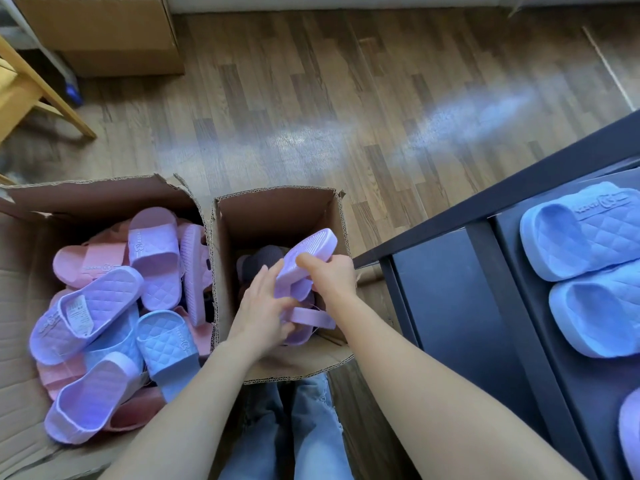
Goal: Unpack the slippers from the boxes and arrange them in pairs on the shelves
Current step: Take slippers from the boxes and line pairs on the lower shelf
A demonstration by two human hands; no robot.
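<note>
Both my hands are inside a narrow cardboard box (221, 258) at the centre. My right hand (334, 275) grips a lilac slipper (308, 254), its ribbed sole turned up. Below it my left hand (263, 306) holds a second lilac slipper (311, 318). Dark slippers (259, 263) lie deeper in that box. A wide open box (20, 306) on the left is filled with several pink, lilac and pale blue slippers (100, 306). On the right, a black shelf (460, 313) carries a pair of blue slippers (588, 265) side by side.
Part of another lilac slipper (628, 434) shows at the shelf's lower right. A closed cardboard box (114, 32) stands at the back left, with a wooden chair leg (48, 88) beside it. Wood-pattern floor (346, 116) stretches beyond the boxes. My jeans (304, 431) are below the narrow box.
</note>
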